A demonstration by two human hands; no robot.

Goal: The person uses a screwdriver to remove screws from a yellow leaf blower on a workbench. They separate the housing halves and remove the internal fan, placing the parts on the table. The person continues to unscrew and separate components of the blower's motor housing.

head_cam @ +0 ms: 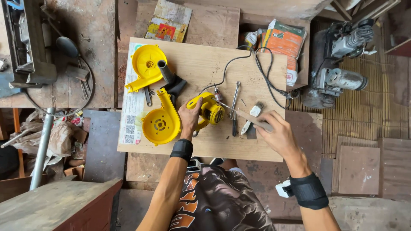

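Our left hand [189,117] grasps the yellow motor [207,112] on the counter [201,64]; our right hand [278,134] holds a thin tool [242,113] against it.

Bright, even daylight — sharp, edges slightly bowed.

- The wooden board [201,64] is bare along its top middle and its near edge: open room for a hand there.
- The left side is crowded by two yellow blower housings [147,64] [161,122] and a black nozzle [167,75].
- The black cord [265,72] loops across the right corner.
- A wrench [235,107], pliers [246,126] and a brush [256,110] lie between the left hand [189,117] and the right hand [278,134], blocking the centre.
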